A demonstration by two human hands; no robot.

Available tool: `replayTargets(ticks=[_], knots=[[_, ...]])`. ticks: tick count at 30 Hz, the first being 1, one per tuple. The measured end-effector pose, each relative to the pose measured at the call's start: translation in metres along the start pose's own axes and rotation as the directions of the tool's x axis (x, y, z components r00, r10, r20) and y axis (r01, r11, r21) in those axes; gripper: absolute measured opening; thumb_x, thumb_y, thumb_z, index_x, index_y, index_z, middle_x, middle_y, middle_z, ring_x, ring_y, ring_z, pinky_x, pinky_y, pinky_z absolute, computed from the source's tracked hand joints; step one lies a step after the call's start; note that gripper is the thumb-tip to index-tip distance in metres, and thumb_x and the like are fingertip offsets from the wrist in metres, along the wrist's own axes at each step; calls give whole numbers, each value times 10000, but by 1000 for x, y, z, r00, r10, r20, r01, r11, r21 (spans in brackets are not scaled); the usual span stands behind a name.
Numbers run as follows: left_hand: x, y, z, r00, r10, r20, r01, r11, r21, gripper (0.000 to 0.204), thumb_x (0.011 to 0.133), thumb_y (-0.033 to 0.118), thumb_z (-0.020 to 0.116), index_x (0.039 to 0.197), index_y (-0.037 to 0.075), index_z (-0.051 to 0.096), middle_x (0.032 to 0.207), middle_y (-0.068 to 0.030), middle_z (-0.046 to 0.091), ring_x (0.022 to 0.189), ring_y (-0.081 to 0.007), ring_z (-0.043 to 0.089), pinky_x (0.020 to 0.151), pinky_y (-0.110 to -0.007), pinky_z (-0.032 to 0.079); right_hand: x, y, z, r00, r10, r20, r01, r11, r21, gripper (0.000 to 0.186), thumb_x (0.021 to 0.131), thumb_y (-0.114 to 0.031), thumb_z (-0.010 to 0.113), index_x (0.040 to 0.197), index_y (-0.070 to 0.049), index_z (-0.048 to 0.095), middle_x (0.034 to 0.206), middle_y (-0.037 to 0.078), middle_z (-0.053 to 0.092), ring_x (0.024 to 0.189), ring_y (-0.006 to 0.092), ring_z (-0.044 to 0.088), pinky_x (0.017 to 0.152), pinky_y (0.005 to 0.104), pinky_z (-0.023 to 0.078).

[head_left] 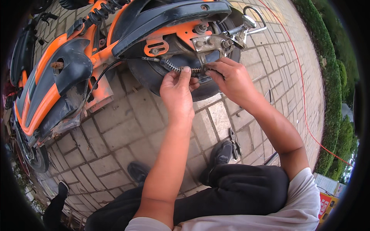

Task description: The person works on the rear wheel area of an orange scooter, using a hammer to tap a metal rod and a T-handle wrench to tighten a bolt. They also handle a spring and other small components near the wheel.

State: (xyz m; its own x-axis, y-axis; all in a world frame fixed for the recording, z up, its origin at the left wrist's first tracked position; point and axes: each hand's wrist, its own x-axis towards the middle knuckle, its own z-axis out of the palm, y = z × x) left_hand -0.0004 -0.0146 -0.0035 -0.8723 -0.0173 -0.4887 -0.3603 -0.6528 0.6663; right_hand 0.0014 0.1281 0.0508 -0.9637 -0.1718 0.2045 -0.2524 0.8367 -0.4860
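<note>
Orange-black scooter (77, 61) was seen at far left. Black cable (103, 73) was seen reaching right to spring (172, 66), held at near side of wheel (144, 75). Spring was pinched by left hand (177, 91), thumb against fingers. Fingertips of right hand (233, 79) were pressed together near bracket (201, 43); item pinched was hidden. Pliers (233, 142) were seen nearer, beside shoe (221, 153); red hose (303, 86), right.
</note>
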Motion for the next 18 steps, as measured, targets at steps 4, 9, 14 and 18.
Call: replayTargets(ticks=[4,9,14,18], knots=[[2,1,1,1000,-10,-8,10,999,-32,178,887,142,683,944,29,558,841,-52,598,716,-157,603,649,-278,531,-13,12,-38,981,171,-90,-154,974,169,176,814,-90,705,963,1,687,813,133,643,687,264,635,630,338,505],[-5,0,2,998,-49,34,50,998,-29,247,896,221,676,999,20,576,938,-103,616,779,-175,584,687,-306,519,-80,136,-83,756,581,-302,-547,814,197,222,831,-45,580,1017,28,677,896,157,689,762,235,649,732,324,515],[-1,-8,-10,1000,-9,21,9,1000,25,229,933,212,623,1057,22,591,1005,-105,621,838,-160,558,752,-293,496,-193,255,-19,690,699,-188,-697,712,91,269,822,-134,579,1030,-2,685,955,204,687,935,353,652,844,413,498],[5,3,-25,1000,22,5,-22,999,33,211,935,193,619,1057,24,593,1009,-94,624,838,-152,554,755,-290,489,-163,257,41,676,729,-110,-735,678,-20,291,855,-273,637,981,-17,689,944,214,678,937,376,637,822,432,508]])
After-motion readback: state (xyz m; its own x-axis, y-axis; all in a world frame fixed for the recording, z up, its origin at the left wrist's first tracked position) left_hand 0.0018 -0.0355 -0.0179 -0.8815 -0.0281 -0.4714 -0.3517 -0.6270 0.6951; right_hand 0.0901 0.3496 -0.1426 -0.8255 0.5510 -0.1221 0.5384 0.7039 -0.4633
